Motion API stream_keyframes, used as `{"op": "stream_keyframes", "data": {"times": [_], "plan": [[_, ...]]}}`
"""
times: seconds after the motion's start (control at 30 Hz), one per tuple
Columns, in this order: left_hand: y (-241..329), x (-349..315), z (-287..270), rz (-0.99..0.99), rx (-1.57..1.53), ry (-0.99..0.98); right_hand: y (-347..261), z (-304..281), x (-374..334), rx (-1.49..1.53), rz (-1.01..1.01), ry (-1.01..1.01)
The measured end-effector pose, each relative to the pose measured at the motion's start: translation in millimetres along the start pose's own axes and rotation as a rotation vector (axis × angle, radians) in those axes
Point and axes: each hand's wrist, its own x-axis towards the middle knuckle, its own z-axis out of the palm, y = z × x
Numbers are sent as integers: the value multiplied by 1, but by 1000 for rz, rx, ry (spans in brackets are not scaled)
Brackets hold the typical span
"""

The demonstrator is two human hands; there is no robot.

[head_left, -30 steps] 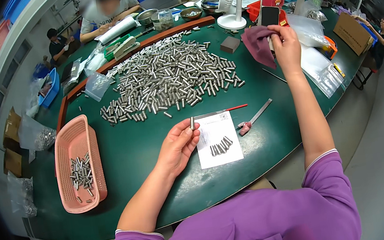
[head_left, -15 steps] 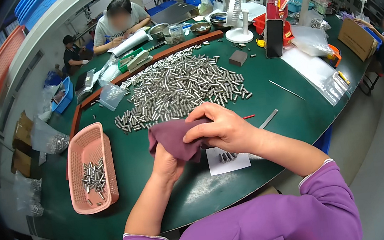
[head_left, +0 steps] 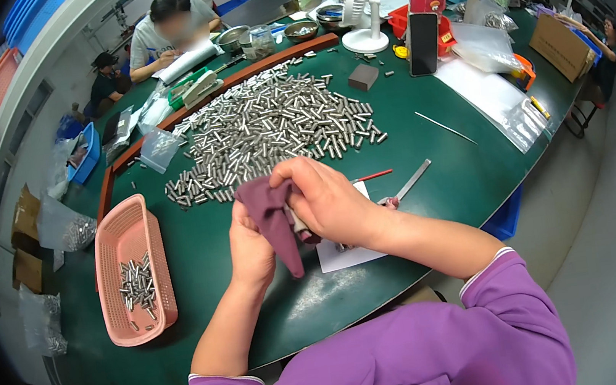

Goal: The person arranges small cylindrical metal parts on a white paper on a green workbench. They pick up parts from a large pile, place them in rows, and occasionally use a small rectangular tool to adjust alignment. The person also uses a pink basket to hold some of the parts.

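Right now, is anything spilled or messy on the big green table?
Mostly no. The big heap of metal pins looks loose but stays together, with a few strays near the grey block. The pink basket holds pins tidily. Both hands, left hand and right hand, hold a purple cloth.

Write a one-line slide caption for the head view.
Both hands, left hand and right hand, work a maroon cloth over a green table, between a heap of metal pins and a pink basket.

A pink basket [head_left: 133, 272] holding a few metal pins sits at the left of the green worktop [head_left: 205, 297] — a white desk fan [head_left: 361, 9] and a dark phone [head_left: 424, 43] stand at the far side.
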Motion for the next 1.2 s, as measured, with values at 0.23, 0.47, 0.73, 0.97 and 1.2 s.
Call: {"op": "stream_keyframes", "data": {"times": [0.23, 0.47, 0.73, 0.97, 1.2], "plan": [[-2, -9, -3, 108, 341, -51, 51, -101, 28, -150, 225, 447], [-15, -19, 9, 496, 1065, -252, 116, -171, -22, -717, 287, 279], [-17, -44, 15, 415, 1220, -355, 47, -123, -47, -586, 161, -252], [-17, -39, 22, 90, 959, -294, 6, -81, -75, -380, 255, -575], [-20, -30, 18, 76, 1058, -484, 11, -70, -73, -339, 220, -627]]}}
